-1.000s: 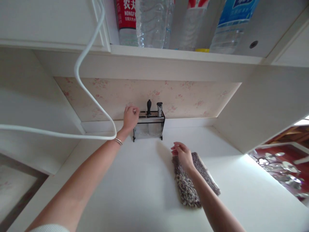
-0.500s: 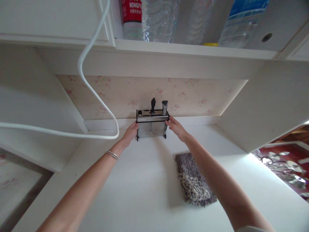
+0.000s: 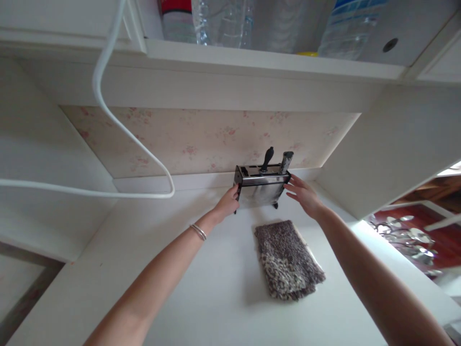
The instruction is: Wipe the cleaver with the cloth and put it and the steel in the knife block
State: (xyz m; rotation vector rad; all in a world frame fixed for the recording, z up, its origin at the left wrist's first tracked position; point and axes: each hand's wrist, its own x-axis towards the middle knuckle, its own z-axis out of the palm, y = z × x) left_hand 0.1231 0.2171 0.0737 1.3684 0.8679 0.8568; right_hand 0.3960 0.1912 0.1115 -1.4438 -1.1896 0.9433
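A metal knife holder [image 3: 261, 190] with two dark handles sticking out of its top is held tilted, just off the white counter [image 3: 201, 288] near the flowered back wall. My left hand [image 3: 228, 204] grips its left end, a thin bracelet on that wrist. My right hand [image 3: 303, 193] presses its right end with fingers spread along the side. A speckled brown-grey cloth [image 3: 288, 259] lies flat on the counter just in front of the holder, between my forearms.
A white cable [image 3: 108, 110] loops down from the upper left and runs across the left wall. Plastic water bottles [image 3: 223, 21] stand on the shelf overhead. A white side panel [image 3: 389, 158] closes the niche at right, with shiny metal ware [image 3: 410, 235] beyond it.
My right hand left the cloth and went to the holder's right end. Both hands have carried the holder to the right along the back wall, and it now tilts.
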